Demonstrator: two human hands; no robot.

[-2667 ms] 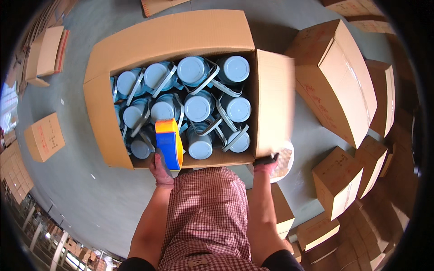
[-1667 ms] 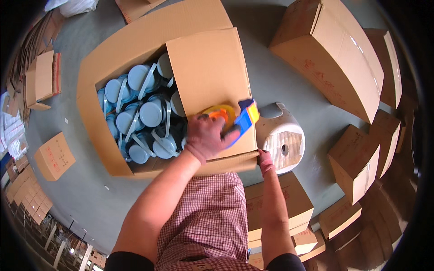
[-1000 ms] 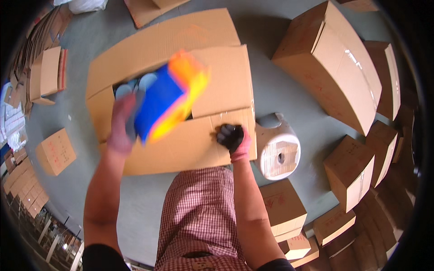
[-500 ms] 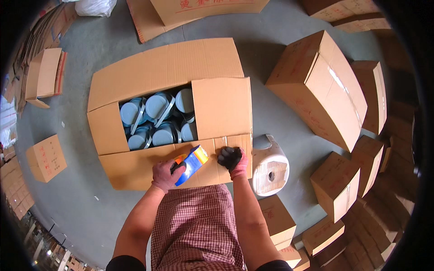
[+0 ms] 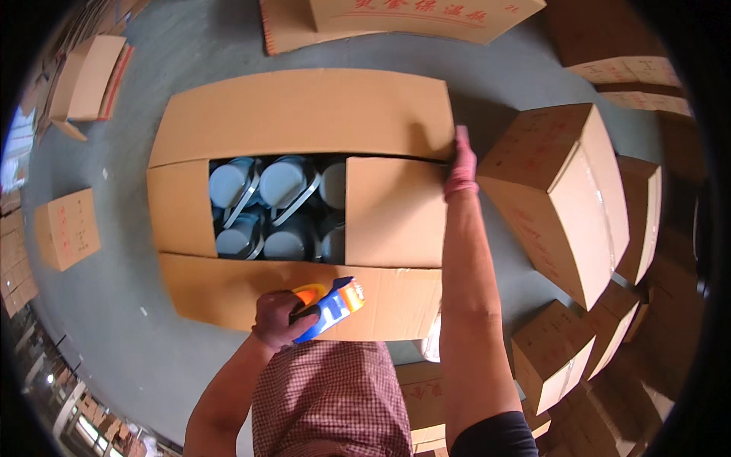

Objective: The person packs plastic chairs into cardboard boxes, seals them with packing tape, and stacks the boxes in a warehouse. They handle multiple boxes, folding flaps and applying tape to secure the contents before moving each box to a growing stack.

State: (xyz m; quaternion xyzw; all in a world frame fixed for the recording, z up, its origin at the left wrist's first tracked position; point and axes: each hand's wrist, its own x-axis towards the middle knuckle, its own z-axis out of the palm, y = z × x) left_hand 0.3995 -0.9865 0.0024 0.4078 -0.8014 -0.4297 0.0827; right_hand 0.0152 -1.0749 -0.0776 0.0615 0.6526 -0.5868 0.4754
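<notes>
My left hand, in a dark red glove, is closed around a blue and orange tape dispenser above the near flap of a large cardboard box. The box's far and near flaps are folded out, while its two side flaps lie inward over the opening. Inside stand several blue-grey containers with round lids and strap handles. My right hand, in a pinkish-red glove, lies along the box's far right edge with its fingers stretched out. The right side flap covers part of the containers.
A tall closed carton stands right of the box, with more cartons stacked behind it. A small carton sits on the floor to the left. Another carton lies beyond the box. A white plastic stool shows partly beneath my right arm.
My right hand has left the near flap, opened from a fist and reached to the box's far right edge. My left hand still grips the tape dispenser. The view has shifted.
</notes>
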